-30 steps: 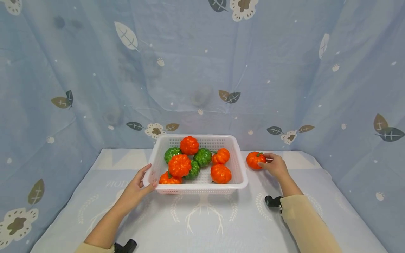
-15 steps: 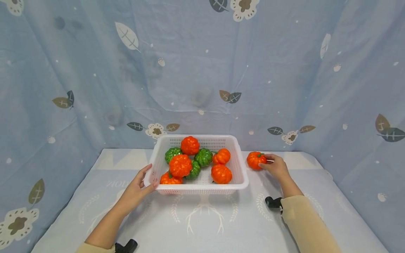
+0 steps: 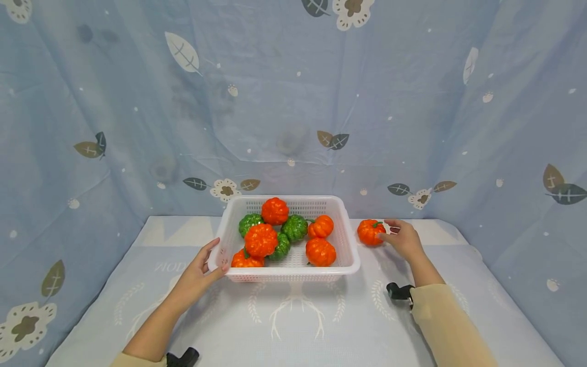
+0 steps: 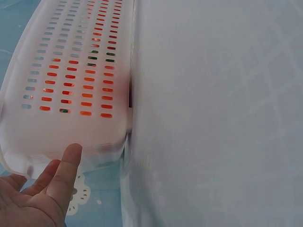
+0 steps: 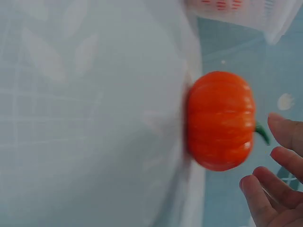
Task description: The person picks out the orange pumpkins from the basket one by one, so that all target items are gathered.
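My left hand point(image 3: 200, 268) rests at the left end of a white perforated plastic basket point(image 3: 293, 271), its thumb at the front corner and fingers along the short side. The left wrist view shows fairly straight fingers point(image 4: 66, 170) against the basket's outer wall. An orange-red pumpkin point(image 3: 370, 233) with a green stem sits on the table right of the basket. Beside it is my right hand point(image 3: 405, 241), thumb and fingers spread. In the right wrist view a gap separates the fingertips point(image 5: 247, 183) from the pumpkin's side.
Inside the basket lie several small pumpkins, some orange-red point(image 3: 261, 240), others green point(image 3: 294, 228). A pale printed cloth point(image 3: 293, 326) covers the table. Blue patterned curtain point(image 3: 275, 102) encloses the back and sides, close behind the basket.
My right hand has let go of the pumpkin and drawn back slightly to the right, its fingers spreading. The pumpkin stays in place. My left hand and the basket have not moved.
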Motion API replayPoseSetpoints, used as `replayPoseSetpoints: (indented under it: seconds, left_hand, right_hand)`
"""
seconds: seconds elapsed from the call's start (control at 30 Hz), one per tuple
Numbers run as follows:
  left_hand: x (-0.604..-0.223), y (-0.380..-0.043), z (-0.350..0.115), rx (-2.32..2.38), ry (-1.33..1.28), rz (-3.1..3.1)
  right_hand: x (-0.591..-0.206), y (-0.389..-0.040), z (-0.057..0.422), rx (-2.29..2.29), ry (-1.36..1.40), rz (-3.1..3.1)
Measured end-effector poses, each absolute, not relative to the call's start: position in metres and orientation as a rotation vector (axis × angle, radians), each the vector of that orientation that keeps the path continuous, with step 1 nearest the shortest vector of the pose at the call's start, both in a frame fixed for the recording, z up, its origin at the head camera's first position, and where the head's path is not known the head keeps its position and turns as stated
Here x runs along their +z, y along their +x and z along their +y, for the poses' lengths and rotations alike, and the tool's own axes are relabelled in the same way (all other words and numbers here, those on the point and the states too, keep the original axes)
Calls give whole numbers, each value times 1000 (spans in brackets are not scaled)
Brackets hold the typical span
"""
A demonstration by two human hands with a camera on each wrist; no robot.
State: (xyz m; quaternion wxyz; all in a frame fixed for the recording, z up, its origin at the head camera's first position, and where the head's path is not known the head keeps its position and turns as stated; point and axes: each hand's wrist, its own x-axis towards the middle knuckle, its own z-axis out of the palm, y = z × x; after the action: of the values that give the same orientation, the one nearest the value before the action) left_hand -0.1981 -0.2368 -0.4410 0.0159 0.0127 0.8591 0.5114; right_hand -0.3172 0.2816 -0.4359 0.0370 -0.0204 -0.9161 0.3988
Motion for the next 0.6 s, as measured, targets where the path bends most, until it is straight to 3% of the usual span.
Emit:
replayPoseSetpoints:
  seconds: [0.6]
  left_hand:
    - [-439,-197,-236,1563,28,2688]
  right_hand:
    - [-381,-272,232,1101,299,-2707]
